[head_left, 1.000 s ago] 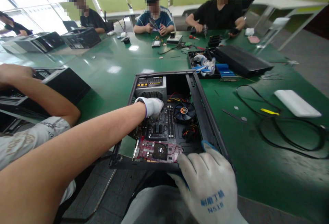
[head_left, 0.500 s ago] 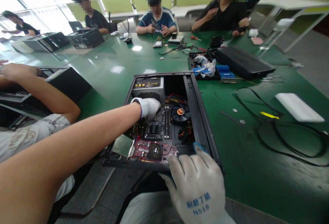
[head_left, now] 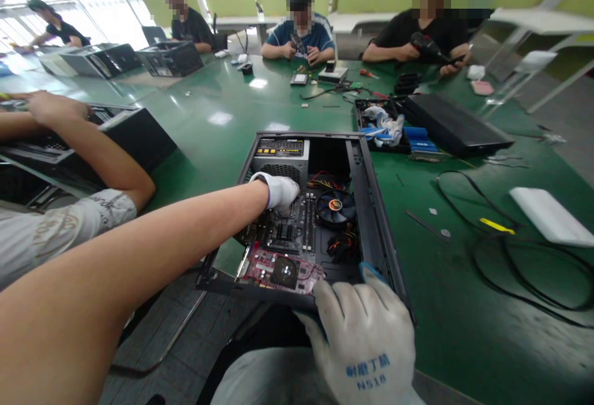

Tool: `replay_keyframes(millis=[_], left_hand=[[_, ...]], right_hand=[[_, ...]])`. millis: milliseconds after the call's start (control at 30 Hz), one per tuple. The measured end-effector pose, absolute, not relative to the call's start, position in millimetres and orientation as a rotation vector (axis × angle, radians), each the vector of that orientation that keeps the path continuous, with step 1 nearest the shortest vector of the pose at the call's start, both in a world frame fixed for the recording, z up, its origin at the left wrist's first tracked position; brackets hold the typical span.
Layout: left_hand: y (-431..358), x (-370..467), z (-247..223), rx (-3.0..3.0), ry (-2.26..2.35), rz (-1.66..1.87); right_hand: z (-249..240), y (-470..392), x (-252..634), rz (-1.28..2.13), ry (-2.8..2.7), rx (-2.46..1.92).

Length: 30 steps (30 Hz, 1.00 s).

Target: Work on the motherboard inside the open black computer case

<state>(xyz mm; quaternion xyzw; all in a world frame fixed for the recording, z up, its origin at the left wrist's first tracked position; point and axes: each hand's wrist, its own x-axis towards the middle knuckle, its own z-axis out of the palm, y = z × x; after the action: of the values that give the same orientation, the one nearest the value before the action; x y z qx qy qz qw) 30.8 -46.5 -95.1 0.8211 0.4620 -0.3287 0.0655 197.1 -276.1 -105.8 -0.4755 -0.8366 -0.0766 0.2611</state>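
An open computer case lies on its side over the near table edge. Inside are a motherboard, a power supply, a fan and a red graphics card. My left hand, in a white glove, reaches down to the motherboard beside the power supply. Its fingers are bent together and their tips are hidden, so what they hold cannot be made out. My right hand, gloved too, is closed over the near rim of the case, thumb underneath, fingers close to the graphics card.
Right of the case lie black cables, a white block and a metal strip. Behind it are a black tray with gloves and a black panel. A co-worker's arm rests over another case at left; others sit across the table.
The whole view has shifted, so everything sits slightly further right. Both my hands keep their places on the case. A co-worker at the far right now has a power tool held up.
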Motion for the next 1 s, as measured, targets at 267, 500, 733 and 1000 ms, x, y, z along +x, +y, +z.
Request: replay_keyframes(millis=[267,500,733,1000], left_hand=[[-44.3,30.5,-99.1,2.529,1.337,-1.016],[-47.3,31.2,-94.4,2.579,1.338,-1.001],[-51.6,34.4,-89.3,2.576,1.340,-0.994],[-48.1,32.7,-94.5,2.630,1.256,-1.042]], right_hand=[[-105.8,-275.5,195.8,-0.190,-2.252,-1.308],[-104.0,-275.8,194.3,-0.187,-2.240,-1.336],[-102.0,-275.5,193.8,-0.188,-2.216,-1.320],[-101.7,-276.7,193.8,-0.189,-2.234,-1.329]])
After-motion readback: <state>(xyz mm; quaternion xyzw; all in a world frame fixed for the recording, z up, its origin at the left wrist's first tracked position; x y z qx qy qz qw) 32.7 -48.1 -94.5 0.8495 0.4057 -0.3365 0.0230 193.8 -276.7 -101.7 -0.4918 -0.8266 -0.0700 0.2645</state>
